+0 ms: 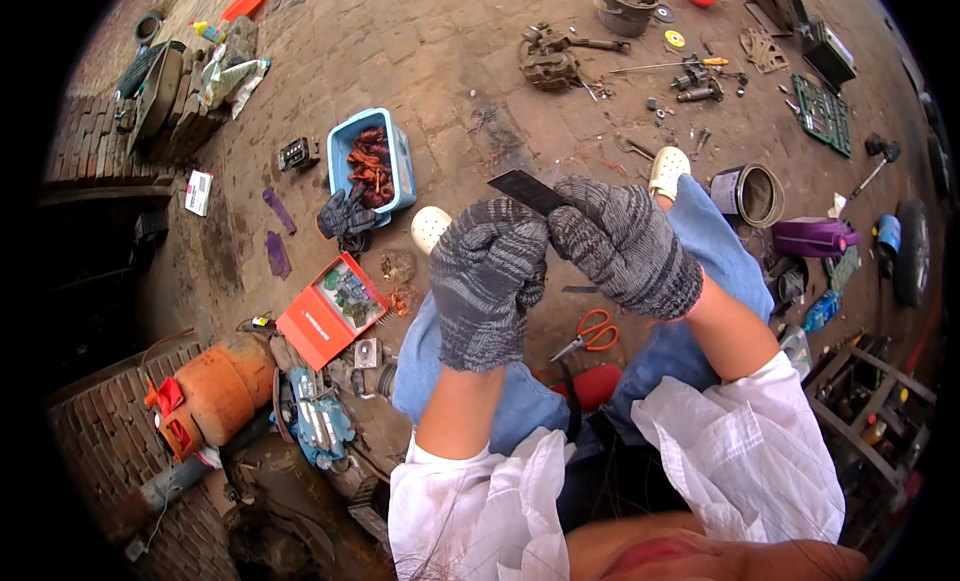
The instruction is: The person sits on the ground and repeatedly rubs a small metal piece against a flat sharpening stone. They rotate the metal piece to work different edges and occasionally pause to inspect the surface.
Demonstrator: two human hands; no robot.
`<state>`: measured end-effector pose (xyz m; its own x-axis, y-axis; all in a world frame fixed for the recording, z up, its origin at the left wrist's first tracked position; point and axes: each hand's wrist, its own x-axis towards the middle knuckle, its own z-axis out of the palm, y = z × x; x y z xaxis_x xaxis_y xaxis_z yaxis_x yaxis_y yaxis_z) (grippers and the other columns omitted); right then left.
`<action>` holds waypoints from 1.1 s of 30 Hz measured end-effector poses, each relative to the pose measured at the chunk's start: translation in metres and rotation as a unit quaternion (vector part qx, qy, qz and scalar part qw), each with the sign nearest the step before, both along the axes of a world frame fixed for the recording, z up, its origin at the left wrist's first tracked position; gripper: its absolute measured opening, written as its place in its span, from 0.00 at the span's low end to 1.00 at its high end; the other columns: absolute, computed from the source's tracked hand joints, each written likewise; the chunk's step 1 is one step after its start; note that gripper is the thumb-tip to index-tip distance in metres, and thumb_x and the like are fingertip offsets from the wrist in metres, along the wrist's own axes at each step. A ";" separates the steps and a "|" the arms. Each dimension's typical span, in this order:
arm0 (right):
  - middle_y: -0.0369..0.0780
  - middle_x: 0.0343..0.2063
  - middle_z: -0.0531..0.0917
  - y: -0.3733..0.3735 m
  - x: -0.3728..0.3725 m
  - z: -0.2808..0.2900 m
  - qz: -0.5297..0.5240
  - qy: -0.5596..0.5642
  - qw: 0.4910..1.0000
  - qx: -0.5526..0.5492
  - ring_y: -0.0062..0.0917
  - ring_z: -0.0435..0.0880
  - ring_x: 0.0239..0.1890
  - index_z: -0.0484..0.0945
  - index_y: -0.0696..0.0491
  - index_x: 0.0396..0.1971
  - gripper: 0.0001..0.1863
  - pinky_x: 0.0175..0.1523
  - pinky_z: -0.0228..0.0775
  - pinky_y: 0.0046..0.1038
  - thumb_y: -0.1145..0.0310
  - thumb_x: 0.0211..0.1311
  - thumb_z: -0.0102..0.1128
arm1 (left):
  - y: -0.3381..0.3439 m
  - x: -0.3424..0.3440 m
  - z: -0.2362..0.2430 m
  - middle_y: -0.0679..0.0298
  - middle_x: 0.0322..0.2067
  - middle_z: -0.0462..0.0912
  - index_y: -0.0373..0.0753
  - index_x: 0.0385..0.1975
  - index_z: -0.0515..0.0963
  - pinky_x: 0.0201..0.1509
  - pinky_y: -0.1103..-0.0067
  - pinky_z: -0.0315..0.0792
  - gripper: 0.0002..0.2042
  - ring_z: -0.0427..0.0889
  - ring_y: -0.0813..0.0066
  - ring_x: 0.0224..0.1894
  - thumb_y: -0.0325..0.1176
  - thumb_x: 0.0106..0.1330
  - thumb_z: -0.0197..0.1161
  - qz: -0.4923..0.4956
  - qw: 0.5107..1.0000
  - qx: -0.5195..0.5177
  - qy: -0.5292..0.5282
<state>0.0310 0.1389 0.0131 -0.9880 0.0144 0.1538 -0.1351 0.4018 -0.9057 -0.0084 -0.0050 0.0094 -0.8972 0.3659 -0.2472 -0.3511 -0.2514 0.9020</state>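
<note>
Both my hands wear grey-black knitted gloves and meet above my lap. A flat black strip [527, 192] sticks out beyond the fingers, its free end pointing up and left. My right hand [630, 246] is closed on the strip. Against its lower edge, the curled fingers of my left hand [488, 281] are closed too; the strip's covered part is hidden by the gloves. Orange-handled scissors [590, 333] lie on the ground between my legs, below the hands. A small dark sliver [580, 290] shows just under the right glove.
Ahead on the left stands a blue basin [402, 161] of reddish-brown coils, with a dark glove [346, 213] at its edge. Nearer lies an open red box [318, 326]. An orange gas cylinder [228, 386] is at far left. Rightward are a metal bucket [765, 196] and a purple jug [805, 237].
</note>
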 end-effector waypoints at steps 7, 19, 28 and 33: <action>0.33 0.18 0.73 0.012 0.000 0.012 -0.006 -0.130 0.953 -0.272 0.16 0.70 0.19 0.72 0.59 0.30 0.16 0.25 0.64 0.20 0.59 0.55 0.50 | 0.001 -0.001 0.005 0.68 0.16 0.72 0.34 0.29 0.74 0.13 0.89 0.57 0.07 0.67 0.85 0.13 0.28 0.50 0.59 -0.038 0.993 0.079 -0.084; 0.37 0.27 0.78 0.009 -0.007 0.015 -0.120 -0.073 0.975 -0.174 0.17 0.75 0.29 0.73 0.61 0.32 0.10 0.35 0.67 0.18 0.74 0.48 0.56 | 0.006 0.003 0.008 0.68 0.14 0.69 0.34 0.28 0.72 0.13 0.88 0.55 0.09 0.63 0.83 0.12 0.30 0.50 0.59 -0.017 0.999 -0.003 -0.044; 0.34 0.22 0.75 0.003 -0.006 0.014 -0.184 0.035 0.964 -0.190 0.14 0.71 0.23 0.73 0.57 0.29 0.09 0.27 0.62 0.15 0.71 0.46 0.57 | 0.005 0.002 0.004 0.71 0.18 0.73 0.35 0.26 0.75 0.20 0.89 0.62 0.05 0.67 0.87 0.18 0.27 0.50 0.61 -0.016 0.988 -0.132 0.083; 0.31 0.20 0.73 0.007 -0.009 0.012 -0.200 -0.008 0.945 -0.257 0.10 0.67 0.18 0.73 0.56 0.29 0.08 0.20 0.57 0.12 0.69 0.48 0.56 | 0.004 0.001 0.001 0.68 0.20 0.73 0.33 0.26 0.74 0.24 0.86 0.64 0.04 0.69 0.83 0.21 0.26 0.52 0.56 -0.033 0.993 -0.079 0.086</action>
